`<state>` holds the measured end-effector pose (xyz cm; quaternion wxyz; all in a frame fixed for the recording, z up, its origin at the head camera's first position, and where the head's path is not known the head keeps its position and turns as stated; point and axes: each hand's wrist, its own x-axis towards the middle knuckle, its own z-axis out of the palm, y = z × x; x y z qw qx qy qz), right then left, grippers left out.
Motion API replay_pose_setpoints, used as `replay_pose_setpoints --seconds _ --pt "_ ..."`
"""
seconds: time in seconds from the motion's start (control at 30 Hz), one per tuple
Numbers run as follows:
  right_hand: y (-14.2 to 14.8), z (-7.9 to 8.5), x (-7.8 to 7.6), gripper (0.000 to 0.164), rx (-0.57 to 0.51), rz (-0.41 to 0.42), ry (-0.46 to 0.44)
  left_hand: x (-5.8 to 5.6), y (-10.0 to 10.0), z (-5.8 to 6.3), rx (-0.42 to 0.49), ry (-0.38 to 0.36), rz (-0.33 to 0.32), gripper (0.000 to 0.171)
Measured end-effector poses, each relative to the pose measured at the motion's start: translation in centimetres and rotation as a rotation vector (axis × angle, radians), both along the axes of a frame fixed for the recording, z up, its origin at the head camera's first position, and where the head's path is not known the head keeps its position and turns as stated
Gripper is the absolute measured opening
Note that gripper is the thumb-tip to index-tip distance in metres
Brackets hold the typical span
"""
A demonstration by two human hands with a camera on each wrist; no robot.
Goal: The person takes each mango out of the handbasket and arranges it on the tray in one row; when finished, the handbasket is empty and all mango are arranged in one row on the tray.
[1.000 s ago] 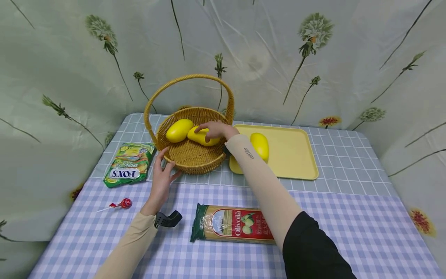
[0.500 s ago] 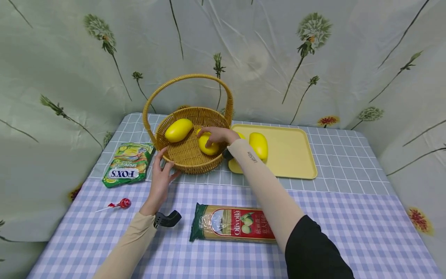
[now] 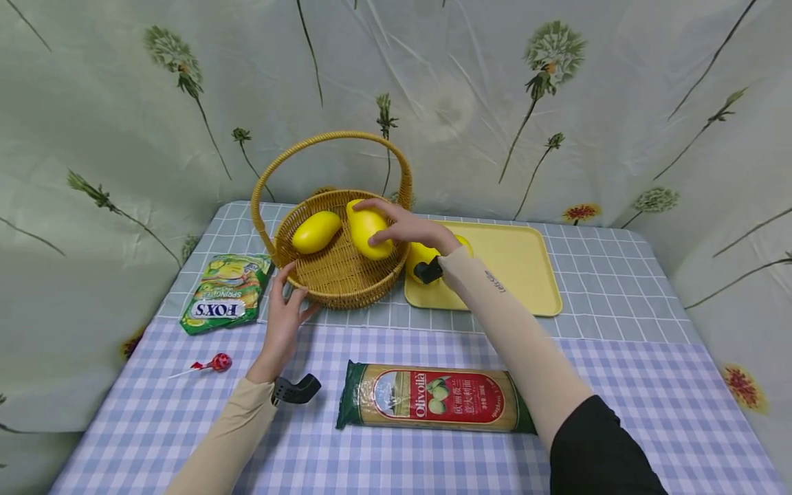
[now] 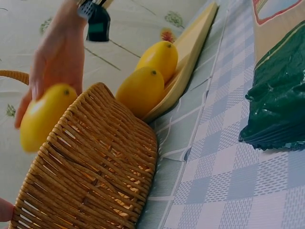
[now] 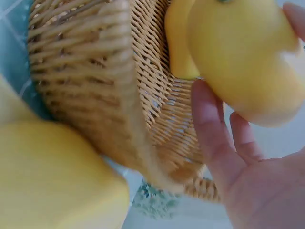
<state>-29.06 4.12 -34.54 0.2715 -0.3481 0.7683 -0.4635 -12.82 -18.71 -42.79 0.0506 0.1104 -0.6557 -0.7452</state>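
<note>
My right hand (image 3: 411,227) grips a yellow mango (image 3: 366,230) between thumb and fingers, over the right side of the wicker basket (image 3: 334,278). The left wrist view has this mango (image 4: 45,117) at the basket's rim, slightly blurred. Another mango (image 3: 317,232) lies inside the basket, on the left. My left hand (image 3: 283,330) touches the front left of the basket with its fingers extended. Two more mangoes, a nearer one (image 4: 140,90) and one behind (image 4: 159,59), rest on the yellow tray (image 3: 513,275); my right wrist partly hides them in the head view.
Left of the basket lies a green FOX'S candy bag (image 3: 225,292), with a red lollipop (image 3: 219,362) nearer the front. A pack of Olivoilà spaghetti (image 3: 433,399) lies in front on the checked cloth. The basket's tall handle (image 3: 334,135) arches above it.
My right hand has turned the mango upright, raised it within the basket area and drawn back to the right. My left hand stays at the basket.
</note>
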Motion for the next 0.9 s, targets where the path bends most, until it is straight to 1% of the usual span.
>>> replay_pose_setpoints --seconds 0.07,0.2,0.27,0.4,0.5,0.73,0.9 --pt "1.1 0.2 0.2 0.064 -0.006 -0.005 0.002 0.0 0.0 0.0 0.002 -0.005 -0.002 0.053" --pt "3.8 0.4 0.9 0.065 -0.011 -0.021 -0.035 -0.1 0.0 0.1 0.008 -0.012 -0.005 0.053" --pt "5.2 0.3 1.2 0.065 -0.008 -0.043 -0.053 -0.1 0.1 0.1 0.007 -0.013 -0.003 0.053" --pt "8.2 -0.2 1.7 0.064 0.004 -0.121 -0.074 -0.2 0.1 0.1 -0.011 -0.026 0.013 0.054" --pt "10.6 -0.7 1.9 0.063 0.010 -0.195 -0.081 -0.3 0.1 0.2 -0.026 -0.035 0.015 0.054" --pt "16.2 -2.2 2.3 0.064 0.011 -0.372 -0.108 -0.4 -0.1 0.5 -0.035 -0.057 -0.006 0.058" --pt "19.1 -3.5 2.8 0.068 0.053 -0.452 -0.119 -0.5 -0.2 0.6 -0.032 -0.077 -0.013 0.060"
